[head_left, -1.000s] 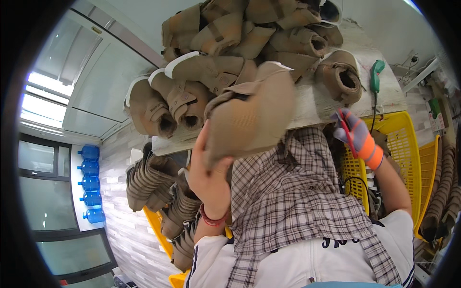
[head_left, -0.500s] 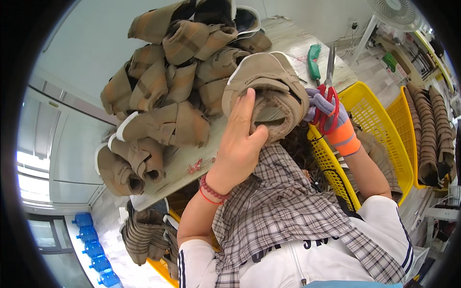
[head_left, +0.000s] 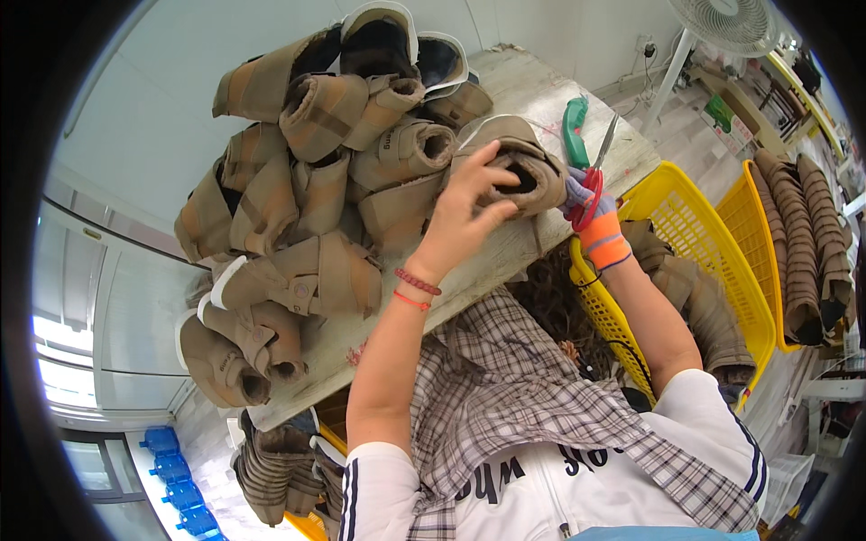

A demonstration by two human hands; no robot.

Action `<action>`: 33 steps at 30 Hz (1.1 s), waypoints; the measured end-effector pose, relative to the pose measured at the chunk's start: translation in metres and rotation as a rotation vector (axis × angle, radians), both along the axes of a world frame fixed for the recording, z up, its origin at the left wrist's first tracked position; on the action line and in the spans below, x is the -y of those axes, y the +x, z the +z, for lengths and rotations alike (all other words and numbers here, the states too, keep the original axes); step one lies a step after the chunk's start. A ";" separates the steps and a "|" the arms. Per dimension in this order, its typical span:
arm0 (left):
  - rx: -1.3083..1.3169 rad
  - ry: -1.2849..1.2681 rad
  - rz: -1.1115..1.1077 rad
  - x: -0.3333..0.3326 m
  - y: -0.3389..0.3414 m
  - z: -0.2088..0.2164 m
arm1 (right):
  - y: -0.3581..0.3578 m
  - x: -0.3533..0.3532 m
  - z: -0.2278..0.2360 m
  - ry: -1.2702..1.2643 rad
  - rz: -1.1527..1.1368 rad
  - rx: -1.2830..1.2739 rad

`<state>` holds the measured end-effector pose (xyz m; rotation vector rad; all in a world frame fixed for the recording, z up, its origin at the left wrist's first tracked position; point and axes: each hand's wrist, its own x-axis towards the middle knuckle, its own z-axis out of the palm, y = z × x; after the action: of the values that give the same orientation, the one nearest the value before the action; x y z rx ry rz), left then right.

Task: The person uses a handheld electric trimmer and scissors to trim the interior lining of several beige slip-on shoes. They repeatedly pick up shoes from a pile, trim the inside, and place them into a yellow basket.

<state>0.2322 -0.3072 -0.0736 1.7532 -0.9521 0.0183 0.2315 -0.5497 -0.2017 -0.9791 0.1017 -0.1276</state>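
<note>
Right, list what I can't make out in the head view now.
In the head view:
Right hand: some fingers are hidden behind the shoe and red scissors.
Left hand: the camera angle hides whether its thumb presses the shoe.
Shoe's inside: lost in shadow.
Yellow basket: floor covered by shoe pieces.
Fan: cut off by the top edge.
</note>
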 end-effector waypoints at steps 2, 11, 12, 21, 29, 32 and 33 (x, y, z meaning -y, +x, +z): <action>0.064 -0.091 0.122 0.003 0.021 -0.015 | 0.004 0.000 -0.005 -0.016 -0.012 -0.023; -0.368 0.282 0.096 0.039 0.106 -0.005 | 0.045 0.016 -0.007 0.035 -0.090 -0.153; -0.386 0.391 0.136 0.044 0.113 -0.002 | 0.052 0.016 -0.011 0.037 -0.096 -0.187; -0.281 0.431 0.101 0.073 0.173 -0.037 | 0.102 0.063 -0.098 0.175 -0.035 -0.166; -0.432 0.207 0.231 0.062 0.169 -0.051 | 0.078 0.020 -0.037 -0.082 -0.240 -0.255; -0.431 -0.072 0.228 0.053 0.167 -0.060 | 0.073 0.027 -0.023 -0.210 -0.259 -0.349; -0.360 -0.188 0.232 0.052 0.168 -0.065 | 0.068 0.039 -0.023 -0.251 -0.229 -0.342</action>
<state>0.3997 -0.3597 -0.1386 1.6133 -0.4690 -0.0548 0.2996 -0.5884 -0.2252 -1.2317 0.5228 -0.1854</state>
